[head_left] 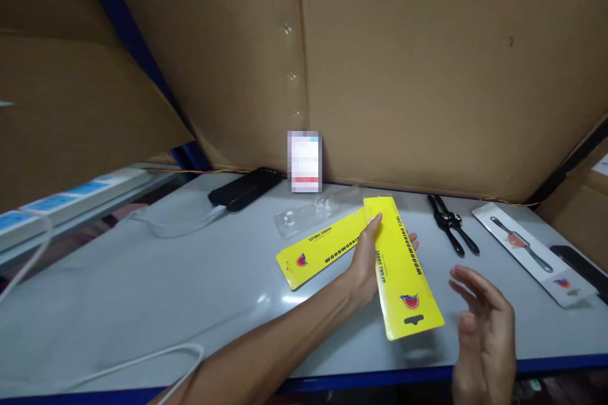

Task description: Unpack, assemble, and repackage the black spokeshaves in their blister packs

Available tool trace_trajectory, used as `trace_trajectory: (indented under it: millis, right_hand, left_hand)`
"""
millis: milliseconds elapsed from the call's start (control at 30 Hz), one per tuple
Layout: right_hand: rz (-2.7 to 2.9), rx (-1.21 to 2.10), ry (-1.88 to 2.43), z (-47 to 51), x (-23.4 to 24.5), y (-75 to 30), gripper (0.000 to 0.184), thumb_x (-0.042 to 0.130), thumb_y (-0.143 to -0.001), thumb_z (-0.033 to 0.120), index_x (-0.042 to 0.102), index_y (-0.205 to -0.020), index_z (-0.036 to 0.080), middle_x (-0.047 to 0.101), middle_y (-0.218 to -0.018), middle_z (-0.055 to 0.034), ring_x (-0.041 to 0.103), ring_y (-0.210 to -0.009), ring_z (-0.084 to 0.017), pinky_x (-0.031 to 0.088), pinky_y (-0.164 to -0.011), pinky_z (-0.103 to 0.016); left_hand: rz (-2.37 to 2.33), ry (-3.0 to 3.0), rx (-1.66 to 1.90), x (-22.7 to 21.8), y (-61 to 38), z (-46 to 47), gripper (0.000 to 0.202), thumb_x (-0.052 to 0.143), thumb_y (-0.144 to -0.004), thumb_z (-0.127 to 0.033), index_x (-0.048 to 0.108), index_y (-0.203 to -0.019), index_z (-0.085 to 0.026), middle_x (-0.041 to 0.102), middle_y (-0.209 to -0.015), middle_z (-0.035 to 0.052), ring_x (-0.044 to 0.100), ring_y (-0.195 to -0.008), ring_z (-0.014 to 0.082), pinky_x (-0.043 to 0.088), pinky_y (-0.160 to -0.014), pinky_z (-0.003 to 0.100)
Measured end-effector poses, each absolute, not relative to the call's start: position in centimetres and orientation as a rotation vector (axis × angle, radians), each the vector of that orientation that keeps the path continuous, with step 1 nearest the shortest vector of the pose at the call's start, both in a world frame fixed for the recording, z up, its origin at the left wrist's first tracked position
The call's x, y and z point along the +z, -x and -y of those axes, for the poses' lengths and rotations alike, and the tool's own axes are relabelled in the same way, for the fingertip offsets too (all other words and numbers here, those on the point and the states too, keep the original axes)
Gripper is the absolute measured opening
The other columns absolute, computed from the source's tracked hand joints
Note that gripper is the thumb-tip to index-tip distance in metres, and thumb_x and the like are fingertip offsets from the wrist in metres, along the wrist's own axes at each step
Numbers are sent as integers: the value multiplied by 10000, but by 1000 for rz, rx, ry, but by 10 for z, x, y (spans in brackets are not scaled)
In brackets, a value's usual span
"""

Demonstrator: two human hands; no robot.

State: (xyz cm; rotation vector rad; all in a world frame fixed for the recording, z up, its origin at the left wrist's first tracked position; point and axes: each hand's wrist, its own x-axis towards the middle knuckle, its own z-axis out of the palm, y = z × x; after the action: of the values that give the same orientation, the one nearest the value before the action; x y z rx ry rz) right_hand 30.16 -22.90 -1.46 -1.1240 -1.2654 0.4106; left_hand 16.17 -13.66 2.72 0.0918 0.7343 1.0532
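In my left hand (pixel 365 262) is a yellow spoke shave backing card (pixel 403 266), gripped near its far end with the thumb on top. A second yellow card (pixel 304 259) with the same print lies on the table to the left, partly behind that hand. My right hand (pixel 487 329) is held up to the right of the gripped card, fingers curved and apart from the thumb, touching nothing. Beyond it lie black spoke shaves (pixel 451 224) side by side. A clear plastic blister shell (pixel 304 215) lies behind the second card.
A packaged spoke shave (pixel 532 253) lies at the right, beside a dark object (pixel 579 269). A black power bank (pixel 244 188) with a white cable (pixel 180 228) sits back left. A lit phone-like screen (pixel 304 161) leans on the cardboard wall (pixel 403 63).
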Motion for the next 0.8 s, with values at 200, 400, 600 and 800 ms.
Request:
trace_trajectory:
  millis: [200,400,600,800]
  right_hand:
    - [1620,-42,883,193,-2,-282,285,457,-965,220,552,-1234,214,594,-1237,-111,558,-1187,-272,460,-981,-493]
    - [1704,-101,822,182,12,-277,245,453,-951,109,560,-1154,194,605,-1119,-93,561,-1122,-242,480,-957,-459]
    - [1724,-87,910,175,10,-272,173,455,-983,112,557,-1089,204,611,-1053,-81,562,-1039,-218,497,-895,-396]
    - [1639,270,1046,174,5,-272,132,507,-979,253,555,-1091,204,614,-1093,-79,578,-1030,-206,498,-888,-365]
  left_hand:
    - [-725,-123,1057,26,-165,144,478,471,-952,-511,638,-1116,-94,758,-898,154,731,-768,240,543,-687,320]
    - [-750,-161,1055,20,-165,144,366,515,-946,-440,655,-967,-103,741,-752,105,692,-594,205,526,-570,282]
    - [-772,-177,1120,20,-165,143,259,538,-937,-365,642,-923,-128,725,-719,83,695,-585,215,562,-571,298]
    - [-825,-272,1176,25,-161,139,278,544,-938,-364,655,-1035,-129,746,-777,86,737,-684,244,606,-660,338]
